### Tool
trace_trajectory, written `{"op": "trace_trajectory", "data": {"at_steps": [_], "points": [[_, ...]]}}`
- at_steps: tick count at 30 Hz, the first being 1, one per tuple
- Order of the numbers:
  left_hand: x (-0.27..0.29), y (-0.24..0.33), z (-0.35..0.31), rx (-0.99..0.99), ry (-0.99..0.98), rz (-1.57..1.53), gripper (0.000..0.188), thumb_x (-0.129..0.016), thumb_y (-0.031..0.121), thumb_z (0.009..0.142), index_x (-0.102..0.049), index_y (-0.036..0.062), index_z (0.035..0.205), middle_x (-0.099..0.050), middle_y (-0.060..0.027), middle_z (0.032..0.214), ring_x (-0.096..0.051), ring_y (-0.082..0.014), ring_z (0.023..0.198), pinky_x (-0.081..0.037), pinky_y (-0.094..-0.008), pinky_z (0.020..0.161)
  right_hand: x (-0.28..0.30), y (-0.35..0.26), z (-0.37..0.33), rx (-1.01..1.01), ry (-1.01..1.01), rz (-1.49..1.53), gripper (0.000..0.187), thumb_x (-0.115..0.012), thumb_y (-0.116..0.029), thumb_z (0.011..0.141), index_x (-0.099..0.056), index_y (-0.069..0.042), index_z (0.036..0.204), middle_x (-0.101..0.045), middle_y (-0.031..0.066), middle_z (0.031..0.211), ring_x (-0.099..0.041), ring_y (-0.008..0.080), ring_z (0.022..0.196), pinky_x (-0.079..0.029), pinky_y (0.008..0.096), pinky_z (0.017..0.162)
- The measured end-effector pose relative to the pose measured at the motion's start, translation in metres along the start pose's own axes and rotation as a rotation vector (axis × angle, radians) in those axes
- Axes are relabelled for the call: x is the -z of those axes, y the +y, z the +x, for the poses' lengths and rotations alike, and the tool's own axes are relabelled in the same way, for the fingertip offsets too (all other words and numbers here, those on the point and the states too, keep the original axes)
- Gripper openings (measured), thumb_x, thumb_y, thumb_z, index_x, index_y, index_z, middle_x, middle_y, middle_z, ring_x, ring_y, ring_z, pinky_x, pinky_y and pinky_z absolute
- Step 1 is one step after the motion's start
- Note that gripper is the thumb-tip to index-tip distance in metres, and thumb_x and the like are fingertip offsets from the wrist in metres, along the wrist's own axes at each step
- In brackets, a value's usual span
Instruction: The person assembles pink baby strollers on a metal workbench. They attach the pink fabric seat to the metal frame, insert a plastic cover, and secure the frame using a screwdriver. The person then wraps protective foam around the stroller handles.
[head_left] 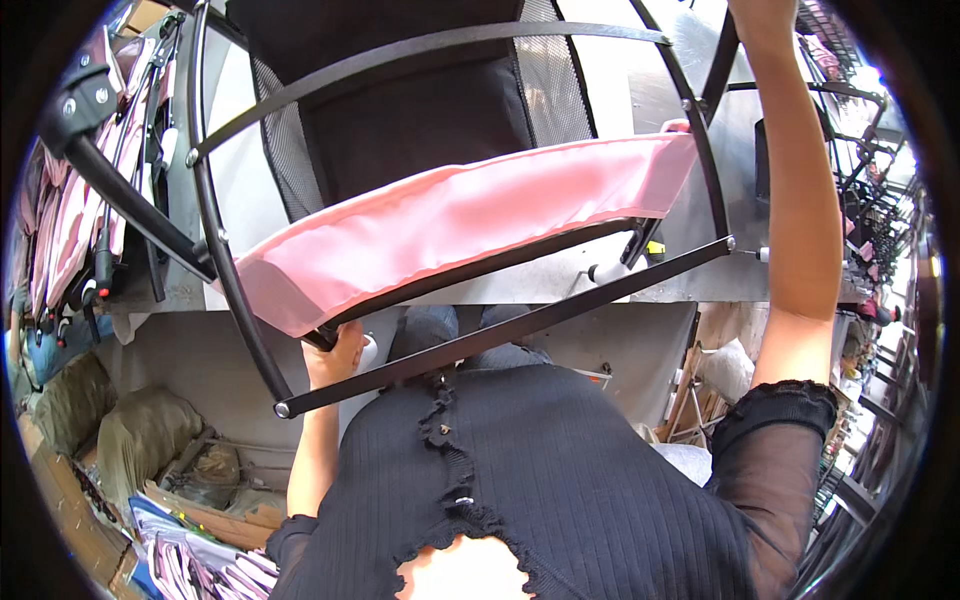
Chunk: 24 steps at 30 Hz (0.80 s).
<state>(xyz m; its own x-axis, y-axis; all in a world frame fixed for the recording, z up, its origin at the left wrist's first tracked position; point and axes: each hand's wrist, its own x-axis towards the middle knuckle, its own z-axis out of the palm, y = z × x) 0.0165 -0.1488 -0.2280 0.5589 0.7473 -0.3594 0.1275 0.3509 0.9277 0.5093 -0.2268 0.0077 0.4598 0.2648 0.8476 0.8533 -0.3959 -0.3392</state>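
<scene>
A stroller frame [212, 200] of black metal tubes and flat riveted bars stands over the workbench in front of me. A pink fabric panel [470, 205] stretches across it, with a dark tube along its near edge. Behind the panel lies black seat fabric [415, 130] with mesh sides. My left hand [345, 352] is closed round the dark tube at the panel's near left corner. My right arm reaches far forward along the right side. Only part of my right hand [765, 18] shows at the top edge, beside a black tube, and its fingers are out of sight.
The grey metal workbench [700, 285] spans the view, its near edge before my body. Folded pink and black stroller parts [75, 220] hang at the left. More black frames [870, 190] crowd the right. Sacks [145, 430] and cardboard lie on the floor at lower left.
</scene>
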Motion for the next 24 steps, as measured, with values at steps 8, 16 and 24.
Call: {"op": "trace_trajectory", "data": {"at_steps": [8,16,24], "points": [[0.021,0.029,0.032,0.076,0.0,0.342,0.017,-0.063,0.018,0.082,-0.057,0.0051,0.072,-0.047,0.0009,0.049,-0.045,-0.008,0.041,-0.035,-0.026,0.038,-0.026,0.044,0.016,0.236,0.059,-0.156,0.019,-0.049,-0.006,0.08,-0.051,0.003,0.097,-0.057,0.0226,0.072,-0.058,0.0346,0.068,-0.047,0.0388,0.062],[0.065,0.083,0.123,-0.027,0.03,0.427,0.032,-0.067,0.03,0.082,-0.05,0.0104,0.064,-0.046,0.0019,0.053,-0.047,-0.0081,0.047,-0.04,-0.0246,0.05,-0.052,0.011,0.015,-0.256,0.016,0.032,0.035,-0.045,-0.032,0.093,-0.051,0.002,0.099,-0.061,0.0177,0.066,-0.063,0.0254,0.059,-0.048,0.0386,0.055],[0.109,0.086,0.079,-0.106,0.154,0.322,0.035,-0.063,0.032,0.086,-0.058,0.0037,0.107,-0.062,-0.0006,0.094,-0.055,-0.0082,0.088,-0.043,-0.0242,0.08,0.018,-0.006,-0.126,-0.492,-0.141,0.595,0.045,-0.045,-0.032,0.097,-0.041,0.002,0.127,-0.049,0.0108,0.106,-0.046,0.0194,0.105,-0.042,0.035,0.09]]}}
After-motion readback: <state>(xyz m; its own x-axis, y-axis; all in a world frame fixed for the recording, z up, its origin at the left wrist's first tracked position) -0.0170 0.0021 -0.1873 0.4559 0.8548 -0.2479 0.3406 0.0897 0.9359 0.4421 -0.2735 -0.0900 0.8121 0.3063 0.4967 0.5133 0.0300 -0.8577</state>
